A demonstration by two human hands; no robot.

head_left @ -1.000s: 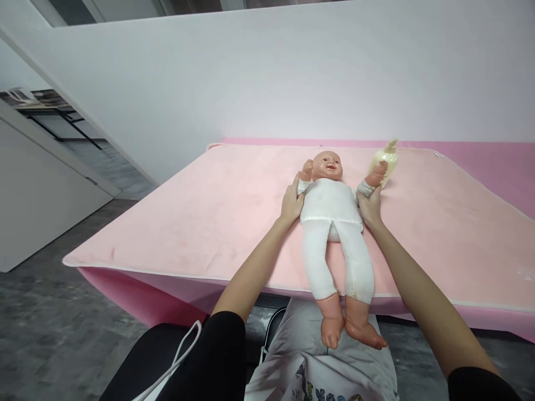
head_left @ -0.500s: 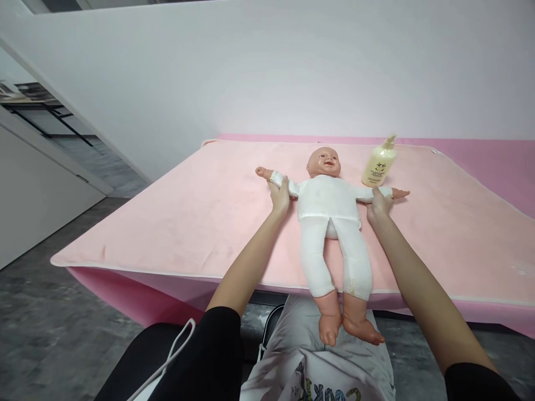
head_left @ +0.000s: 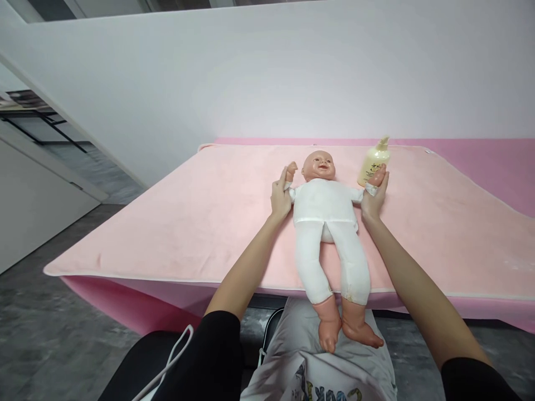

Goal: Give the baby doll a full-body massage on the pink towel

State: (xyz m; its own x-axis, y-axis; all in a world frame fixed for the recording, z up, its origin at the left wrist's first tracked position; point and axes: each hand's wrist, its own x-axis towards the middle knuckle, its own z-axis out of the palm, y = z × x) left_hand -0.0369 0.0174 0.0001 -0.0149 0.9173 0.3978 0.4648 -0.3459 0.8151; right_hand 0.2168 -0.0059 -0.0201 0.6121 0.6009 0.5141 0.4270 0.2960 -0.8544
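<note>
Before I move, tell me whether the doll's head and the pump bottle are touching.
Apart. The head view shows a stretch of pink blanket between the doll's head and the pump bottle.

"What's the room like in front of me?"

"You face a plain, pale wall (head_left: pixel 267 72) in soft light, with a strip of dark and pale panels (head_left: pixel 179 5) above its top edge."

"And below it?"

"Your worktop (head_left: pixel 167 223) wears a light pink cover (head_left: pixel 188 184) with a white edge, over a deeper pink cloth (head_left: pixel 472 167) that hangs at the front."

"Off to my left?"

"A white panel (head_left: pixel 37 206), a black-framed table (head_left: pixel 25 113) past the opening, and mottled grey floor (head_left: pixel 37 334)."
</note>
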